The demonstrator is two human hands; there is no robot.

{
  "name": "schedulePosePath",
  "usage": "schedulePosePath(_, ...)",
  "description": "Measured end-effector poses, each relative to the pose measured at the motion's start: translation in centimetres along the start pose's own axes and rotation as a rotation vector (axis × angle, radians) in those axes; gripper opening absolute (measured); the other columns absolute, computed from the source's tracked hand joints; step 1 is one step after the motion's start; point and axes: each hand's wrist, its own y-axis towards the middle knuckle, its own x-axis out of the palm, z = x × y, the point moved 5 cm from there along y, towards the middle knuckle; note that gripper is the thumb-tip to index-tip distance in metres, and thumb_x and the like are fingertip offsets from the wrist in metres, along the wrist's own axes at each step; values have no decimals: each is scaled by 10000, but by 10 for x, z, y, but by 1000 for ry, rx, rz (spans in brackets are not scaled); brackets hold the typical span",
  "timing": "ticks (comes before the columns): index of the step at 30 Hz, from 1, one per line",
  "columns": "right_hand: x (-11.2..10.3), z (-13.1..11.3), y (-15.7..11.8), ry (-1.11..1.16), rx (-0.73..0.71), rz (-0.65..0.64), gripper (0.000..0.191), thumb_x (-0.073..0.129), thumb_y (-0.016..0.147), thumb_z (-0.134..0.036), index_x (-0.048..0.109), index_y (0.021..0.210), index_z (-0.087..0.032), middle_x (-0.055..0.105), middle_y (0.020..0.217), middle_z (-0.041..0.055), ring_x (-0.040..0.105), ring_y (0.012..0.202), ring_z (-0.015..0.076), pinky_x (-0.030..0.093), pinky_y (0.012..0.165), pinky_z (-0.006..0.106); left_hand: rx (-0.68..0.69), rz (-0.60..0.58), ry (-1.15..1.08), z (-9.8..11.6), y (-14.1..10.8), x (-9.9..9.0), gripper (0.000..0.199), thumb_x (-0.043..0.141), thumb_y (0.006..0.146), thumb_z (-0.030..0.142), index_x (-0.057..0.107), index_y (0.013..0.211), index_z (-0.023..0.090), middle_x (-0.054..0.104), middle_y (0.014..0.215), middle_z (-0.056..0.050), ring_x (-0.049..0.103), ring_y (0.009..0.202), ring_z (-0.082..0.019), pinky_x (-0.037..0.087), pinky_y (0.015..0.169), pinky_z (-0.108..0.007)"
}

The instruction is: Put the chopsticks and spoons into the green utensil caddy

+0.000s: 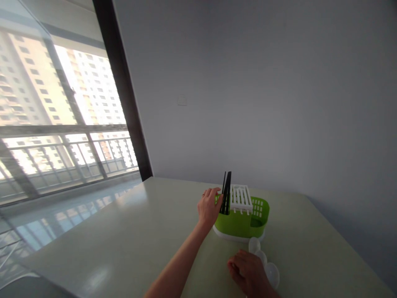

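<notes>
Head view: chopsticks point(226, 193) being stood in green rack point(245, 221) on desk point(130, 240).
Left hand point(208, 207) fingers grasp the chopsticks, upright at rack's left end; right hand point(248, 271) rests, fingers curled on clear lids point(269, 271). Next move likely needs a clean release.

my left hand point(208, 208) has open table point(124, 240) on its left; the green rack point(242, 221) and black chopsticks point(226, 192) block its right.
</notes>
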Motion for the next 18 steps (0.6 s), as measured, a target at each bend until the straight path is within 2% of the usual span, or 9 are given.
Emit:
schedulePosePath(3, -6, -6, 0, -2, -9, 32, 228, 437, 882, -218, 473, 658, -212, 519, 600, -17, 487, 579, 135, 335, 603, 260, -14, -20, -90, -3, -45, 2, 196, 415, 873, 308, 570, 961, 226, 622, 911, -13, 559, 854, -136, 386, 705, -217)
schedulePosePath(6, -11, -10, -1, -9, -15, 59, 258, 444, 876, -224, 437, 619, -211, 509, 583, -14, 473, 566, 133, 297, 557, 263, -30, -192, -141, -5, -93, 24, 158, 436, 853, 290, 580, 848, 225, 639, 828, 6, 571, 749, -119, 363, 637, -199)
schedulePosePath(9, -13, -14, -3, -11, -49, 68, 235, 449, 844, -203, 425, 610, -213, 506, 579, -12, 471, 563, 137, 276, 536, 271, -81, -392, -149, -9, -129, 48, 231, 400, 864, 311, 588, 764, 221, 650, 735, 9, 579, 665, -120, 338, 574, -197)
schedulePosePath(13, -19, -12, -5, 34, -52, 97, 224, 429, 831, -174, 422, 611, -215, 492, 580, -16, 468, 550, 131, 289, 535, 270, -96, -547, -100, -7, -148, 67, 192, 450, 813, 308, 624, 785, 234, 681, 772, -8, 615, 706, -158, 356, 569, -215)
schedulePosePath(18, -25, 2, -5, 48, 40, 129, 250, 418, 874, -213, 436, 625, -215, 498, 591, -16, 486, 568, 135, 323, 567, 270, -26, -655, 17, 15, -149, 87, 263, 425, 802, 333, 661, 849, 229, 699, 865, -81, 645, 771, -241, 434, 624, -288)
